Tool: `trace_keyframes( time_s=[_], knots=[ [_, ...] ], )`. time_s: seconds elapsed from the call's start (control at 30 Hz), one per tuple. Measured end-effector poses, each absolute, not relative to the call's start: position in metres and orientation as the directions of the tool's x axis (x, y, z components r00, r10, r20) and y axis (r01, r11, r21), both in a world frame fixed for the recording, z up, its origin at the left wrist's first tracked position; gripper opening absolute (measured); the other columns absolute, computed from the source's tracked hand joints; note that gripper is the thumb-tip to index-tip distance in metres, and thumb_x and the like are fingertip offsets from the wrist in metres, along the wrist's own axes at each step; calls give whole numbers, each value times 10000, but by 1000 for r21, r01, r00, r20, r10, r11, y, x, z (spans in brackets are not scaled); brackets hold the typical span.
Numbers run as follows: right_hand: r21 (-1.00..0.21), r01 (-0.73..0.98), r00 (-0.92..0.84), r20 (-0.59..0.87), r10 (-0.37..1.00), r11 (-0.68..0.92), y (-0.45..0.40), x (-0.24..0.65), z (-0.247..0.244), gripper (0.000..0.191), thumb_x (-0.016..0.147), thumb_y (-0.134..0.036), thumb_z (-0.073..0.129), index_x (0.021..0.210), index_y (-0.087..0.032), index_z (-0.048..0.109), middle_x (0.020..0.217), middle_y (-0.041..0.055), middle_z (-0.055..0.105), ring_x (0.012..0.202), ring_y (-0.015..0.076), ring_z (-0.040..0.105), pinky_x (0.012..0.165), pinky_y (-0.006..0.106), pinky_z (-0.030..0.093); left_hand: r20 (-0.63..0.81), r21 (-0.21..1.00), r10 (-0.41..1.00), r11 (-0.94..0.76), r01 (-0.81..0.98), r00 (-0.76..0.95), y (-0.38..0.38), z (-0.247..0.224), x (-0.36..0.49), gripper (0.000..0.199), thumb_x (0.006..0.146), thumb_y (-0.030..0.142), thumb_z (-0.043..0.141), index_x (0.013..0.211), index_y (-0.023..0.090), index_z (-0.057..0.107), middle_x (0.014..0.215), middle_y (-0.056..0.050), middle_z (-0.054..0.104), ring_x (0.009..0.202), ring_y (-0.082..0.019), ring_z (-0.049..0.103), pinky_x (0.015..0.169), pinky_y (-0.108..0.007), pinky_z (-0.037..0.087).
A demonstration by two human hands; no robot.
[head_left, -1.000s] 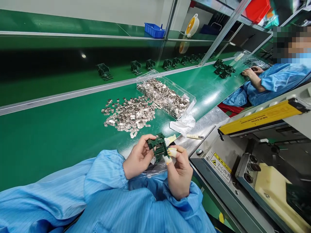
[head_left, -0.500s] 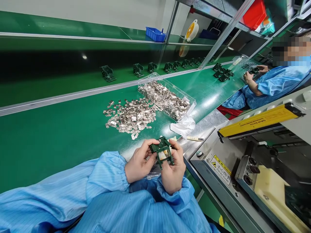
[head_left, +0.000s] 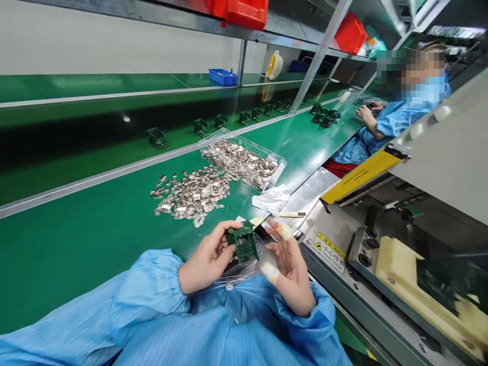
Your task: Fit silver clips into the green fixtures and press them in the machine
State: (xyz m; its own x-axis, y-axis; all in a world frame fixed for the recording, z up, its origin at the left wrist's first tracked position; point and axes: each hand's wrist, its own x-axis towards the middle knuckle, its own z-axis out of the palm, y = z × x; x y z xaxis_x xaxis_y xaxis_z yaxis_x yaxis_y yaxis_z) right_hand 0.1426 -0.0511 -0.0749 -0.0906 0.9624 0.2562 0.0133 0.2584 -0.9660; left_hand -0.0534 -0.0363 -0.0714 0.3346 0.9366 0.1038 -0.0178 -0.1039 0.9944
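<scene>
My left hand (head_left: pixel 209 258) grips a dark green plastic frame (head_left: pixel 244 244) by its left side, thumb and fingers closed on it. The frame is held above my lap, with openings between its bars. Just to its right, my right hand (head_left: pixel 292 269) is apart from it, fingers spread, with pale covers on the thumb and a finger. Beyond the hands, a loose pile of small metal pieces (head_left: pixel 192 195) lies on the green bench (head_left: pixel 76 244). A clear plastic box (head_left: pixel 280 173) behind the pile holds many more such pieces. Clear plastic film (head_left: pixel 240 274) shows below the frame.
Several green frames (head_left: pixel 157 138) stand along the back ledge, and more lie clustered (head_left: pixel 325 115) farther down. A white cloth (head_left: pixel 271 198) and a pale-handled tool (head_left: pixel 292 214) lie near a machine (head_left: pixel 343 274) at right. A co-worker in a blue smock (head_left: pixel 396 117) sits beyond.
My right hand has let go of the green frame and moved off to the right, its fingers opening. My left hand still holds the frame. The view has shifted.
</scene>
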Motion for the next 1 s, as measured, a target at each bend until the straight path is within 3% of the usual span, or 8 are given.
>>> trace_keyframes(
  time_s=[0.17,0.27,0.37,0.47,0.5,0.67,0.83,1.0],
  knots=[
    [-918,92,-1,387,922,385,-95,189,-62,767,692,-237,849,1376,-296,507,1315,108,602,1226,316,562,1042,502,455,213,962,701,-271,-22,681,-21,-32,-15,358,841,265,647,1196,233,614,662,10,624,516,-131,559,470,-214,455],
    [-908,138,278,419,864,396,-128,236,-51,740,653,-336,881,1321,-262,571,1214,129,663,1098,326,651,896,470,575,257,929,471,-360,-82,844,7,-7,37,437,833,246,654,1263,238,581,846,-42,713,702,-179,676,597,-255,538],
    [-840,386,673,540,505,382,-164,292,-37,539,809,-384,734,1304,-233,586,1200,97,675,1064,262,673,814,389,613,339,829,389,-553,-77,856,25,16,111,479,845,265,632,1306,190,527,1197,-140,662,1080,-266,645,887,-386,537],
    [-785,569,785,607,123,246,-188,335,-26,336,920,-307,562,1244,-237,615,1211,61,669,1097,219,658,742,336,622,399,720,329,-690,-70,856,26,27,187,699,764,360,728,1356,103,459,1403,-226,504,1307,-345,483,1078,-475,406],
    [-792,575,792,602,101,206,-191,345,-24,384,904,-288,591,1285,-236,593,1213,55,667,1109,231,652,872,367,585,377,712,317,-701,-54,870,24,29,209,768,735,387,754,1366,79,442,1411,-244,486,1319,-364,467,1091,-486,390],
    [-825,510,791,562,244,244,-176,370,-20,556,782,-408,762,1273,-225,576,1195,98,657,1132,316,627,1061,630,386,331,807,423,-591,-20,844,13,32,253,854,674,420,793,1362,61,435,1215,-223,609,1131,-366,596,974,-504,475],
    [-787,584,611,587,531,198,-139,392,-10,661,701,-436,810,1262,-175,575,1212,141,643,1158,326,599,1048,549,420,350,908,572,-401,-119,741,13,27,173,693,671,362,804,1276,154,538,1067,-120,655,948,-260,652,858,-404,556],
    [-750,657,421,451,787,79,-116,400,-9,625,728,-408,781,1277,-218,551,1253,110,628,1190,298,577,1076,483,395,136,968,623,-249,30,770,3,-17,67,496,710,280,788,1176,209,634,1056,-88,669,968,-246,670,870,-396,582]
  ],
)
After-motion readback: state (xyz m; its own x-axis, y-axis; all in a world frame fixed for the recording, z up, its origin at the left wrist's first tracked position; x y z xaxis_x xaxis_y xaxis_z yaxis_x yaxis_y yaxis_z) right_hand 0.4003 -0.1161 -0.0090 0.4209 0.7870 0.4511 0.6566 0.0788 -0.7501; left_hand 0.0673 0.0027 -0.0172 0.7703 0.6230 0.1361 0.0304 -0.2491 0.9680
